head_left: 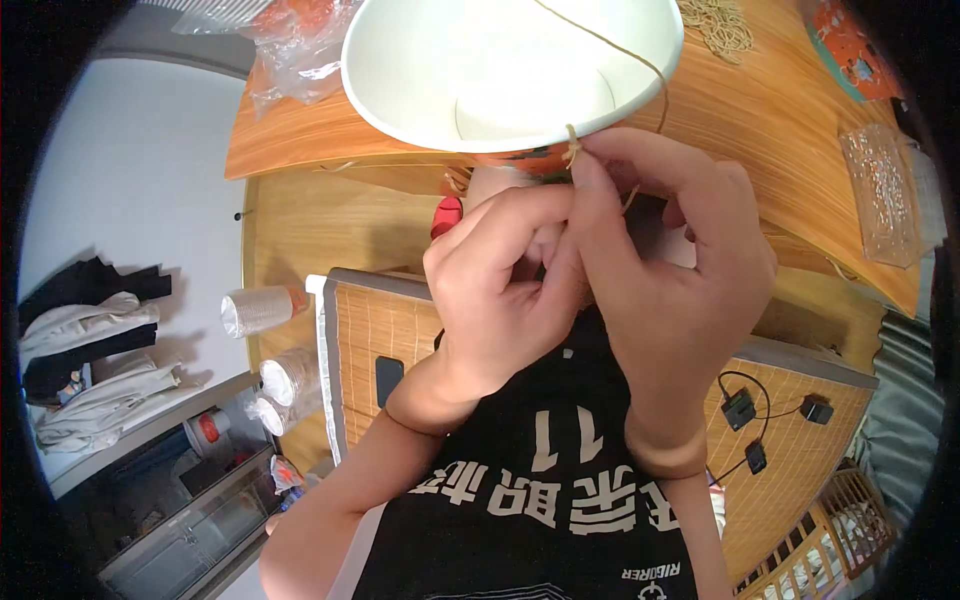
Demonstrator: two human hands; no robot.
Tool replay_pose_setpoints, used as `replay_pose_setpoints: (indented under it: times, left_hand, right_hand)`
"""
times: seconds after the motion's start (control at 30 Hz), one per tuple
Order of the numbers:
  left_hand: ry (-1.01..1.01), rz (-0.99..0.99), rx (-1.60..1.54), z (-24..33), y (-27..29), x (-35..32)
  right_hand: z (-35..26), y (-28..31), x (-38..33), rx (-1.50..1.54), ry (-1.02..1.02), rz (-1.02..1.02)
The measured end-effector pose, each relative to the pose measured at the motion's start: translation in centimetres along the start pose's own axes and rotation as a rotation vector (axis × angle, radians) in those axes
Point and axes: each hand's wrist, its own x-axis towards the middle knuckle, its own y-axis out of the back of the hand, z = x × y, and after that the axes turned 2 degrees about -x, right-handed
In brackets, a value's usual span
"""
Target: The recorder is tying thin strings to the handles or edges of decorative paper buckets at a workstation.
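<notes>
A large paper bucket with a white inside leans at the table's front edge, its mouth facing me. A tan cord runs across its mouth and over the rim, and a small knot of it stands by the rim's near side. My right hand is closed, thumb and index finger pinching the cord just at the knot. Pressed up against it, my left hand is closed too, with curled fingers; what lies between them is hidden.
The wooden table carries a heap of tan cord, clear plastic bags, a clear plastic pack and an orange patterned bucket. Stacked white tubs stand left. Behind me a mat holds a phone and chargers.
</notes>
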Motion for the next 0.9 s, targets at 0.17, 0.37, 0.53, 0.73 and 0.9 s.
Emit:
replay_pose_setpoints:
  times: [0.17,0.37,0.53,0.73,0.9]
  left_hand:
    - [-0.124,0.018,0.089,0.0,-0.3,0.4]
    - [-0.08,0.006,0.16,0.9,0.1,0.6]
    - [0.026,0.164,0.057,1.1,1.4,0.4]
    - [0.123,0.144,0.133,2.5,0.4,1.2]
    - [0.142,0.195,0.09,2.6,-0.2,1.6]
  right_hand:
    - [-0.8,0.8,0.0,0.06,-0.135,-0.088]
    - [-0.2,1.0,0.0,0.106,-0.222,-0.156]
    - [-0.2,0.5,-0.4,0.202,-0.271,-0.145]
    - [0.0,0.4,-0.4,0.207,-0.188,-0.128]
    - [0.2,0.2,-0.5,0.244,-0.229,-0.131]
